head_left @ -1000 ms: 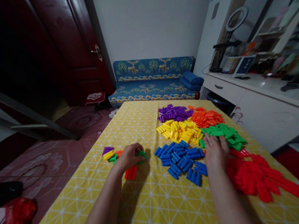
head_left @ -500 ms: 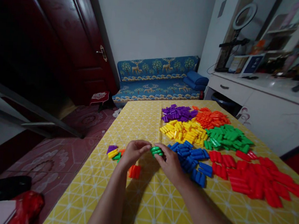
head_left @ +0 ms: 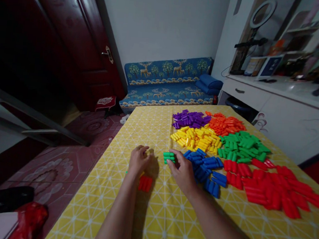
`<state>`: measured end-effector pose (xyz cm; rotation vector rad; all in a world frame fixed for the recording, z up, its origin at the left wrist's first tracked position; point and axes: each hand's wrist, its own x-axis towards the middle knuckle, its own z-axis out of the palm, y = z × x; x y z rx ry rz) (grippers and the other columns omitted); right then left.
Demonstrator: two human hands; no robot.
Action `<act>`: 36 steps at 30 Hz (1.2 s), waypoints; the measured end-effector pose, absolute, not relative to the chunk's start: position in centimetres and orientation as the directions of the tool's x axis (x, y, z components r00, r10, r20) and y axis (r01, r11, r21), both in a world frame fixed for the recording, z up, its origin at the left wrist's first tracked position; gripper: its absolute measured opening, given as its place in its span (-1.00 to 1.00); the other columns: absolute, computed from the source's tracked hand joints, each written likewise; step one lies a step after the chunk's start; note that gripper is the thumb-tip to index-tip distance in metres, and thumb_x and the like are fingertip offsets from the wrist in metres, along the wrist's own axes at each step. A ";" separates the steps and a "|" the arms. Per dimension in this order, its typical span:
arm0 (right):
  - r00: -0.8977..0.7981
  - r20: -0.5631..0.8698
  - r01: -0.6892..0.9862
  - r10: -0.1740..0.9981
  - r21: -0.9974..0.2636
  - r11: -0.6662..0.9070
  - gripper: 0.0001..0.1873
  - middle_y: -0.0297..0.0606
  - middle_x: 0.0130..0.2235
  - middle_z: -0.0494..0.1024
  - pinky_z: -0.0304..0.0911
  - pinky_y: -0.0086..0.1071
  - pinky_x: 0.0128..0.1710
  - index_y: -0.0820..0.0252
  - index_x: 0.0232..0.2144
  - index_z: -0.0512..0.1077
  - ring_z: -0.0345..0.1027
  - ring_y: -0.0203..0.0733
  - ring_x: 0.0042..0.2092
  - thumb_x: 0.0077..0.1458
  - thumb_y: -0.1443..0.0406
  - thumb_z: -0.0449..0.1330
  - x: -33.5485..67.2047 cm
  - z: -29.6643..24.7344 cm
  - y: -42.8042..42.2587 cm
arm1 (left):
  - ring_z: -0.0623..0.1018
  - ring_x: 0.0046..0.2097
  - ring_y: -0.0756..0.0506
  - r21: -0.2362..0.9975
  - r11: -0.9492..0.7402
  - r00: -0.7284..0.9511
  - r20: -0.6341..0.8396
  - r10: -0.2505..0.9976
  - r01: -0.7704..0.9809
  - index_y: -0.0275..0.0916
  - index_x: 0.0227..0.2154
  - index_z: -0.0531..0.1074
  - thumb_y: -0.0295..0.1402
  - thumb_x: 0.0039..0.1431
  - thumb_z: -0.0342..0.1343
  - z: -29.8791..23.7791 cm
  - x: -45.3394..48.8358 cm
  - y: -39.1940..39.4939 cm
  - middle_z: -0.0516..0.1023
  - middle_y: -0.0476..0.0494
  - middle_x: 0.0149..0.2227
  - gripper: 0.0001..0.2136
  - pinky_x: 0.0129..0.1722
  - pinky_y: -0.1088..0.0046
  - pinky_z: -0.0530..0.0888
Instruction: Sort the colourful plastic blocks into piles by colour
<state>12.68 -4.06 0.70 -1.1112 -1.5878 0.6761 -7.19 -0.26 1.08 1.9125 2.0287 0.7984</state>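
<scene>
- Head view, nearest: orange-red block [head_left: 145, 183] lying on yellow cloth [head_left: 96, 207], beside wrist of left hand [head_left: 139, 161].
- Fingers there loosely curled, tips parted, nothing seen between; palm hidden. Green sliver [head_left: 127, 172] peeking out, mostly covered.
- Right hand [head_left: 183, 170] pinching green block [head_left: 168, 158] near left hand; raised or resting, cannot tell.
- Step in hand, seemingly: handling green block; next move probably calling for a steady pinch.
- Beyond: red pile [head_left: 270, 188], cut off at right edge; blue pile [head_left: 201, 170], partly behind right hand.
- Farthest: purple pile [head_left: 190, 119], single pieces hard to separate.
</scene>
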 end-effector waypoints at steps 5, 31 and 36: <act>0.110 0.398 0.259 0.911 -0.896 0.361 -0.71 -0.24 -0.32 0.59 0.40 -0.35 -0.34 0.17 -0.12 0.44 0.48 -0.20 -0.36 0.12 0.19 0.18 15.1 2.0 -3.2 | 0.44 0.11 -0.21 0.523 -0.255 0.148 0.238 0.960 0.813 -0.18 -0.02 0.51 -0.44 0.00 0.22 0.4 -5.5 -0.2 0.50 -0.20 0.07 -0.59 0.14 0.22 0.35; -0.075 0.321 0.136 0.944 -0.935 0.329 -0.54 -0.20 -0.18 0.60 0.42 -0.37 -0.32 0.13 0.04 0.43 0.49 -0.22 -0.29 0.04 0.28 0.21 13.0 2.1 -4.0 | 0.51 -0.44 -0.01 0.922 -0.258 0.156 0.221 0.963 0.288 -0.25 -0.01 0.37 -0.11 0.28 -0.03 3.1 -1.1 -2.7 0.57 -0.06 -0.42 -0.63 -0.46 0.55 0.37; -0.090 0.177 0.060 0.980 -0.981 0.182 -0.62 -0.28 -0.38 0.58 0.38 -0.43 -0.42 0.22 -0.15 0.50 0.47 -0.25 -0.40 -0.08 0.27 0.26 14.4 1.8 -1.4 | 0.31 -0.59 0.04 0.933 -0.216 0.091 0.198 0.976 0.289 -0.26 -0.01 0.42 0.00 0.24 0.01 2.4 -1.3 -2.2 0.35 0.09 -0.64 -0.54 -0.56 0.57 0.20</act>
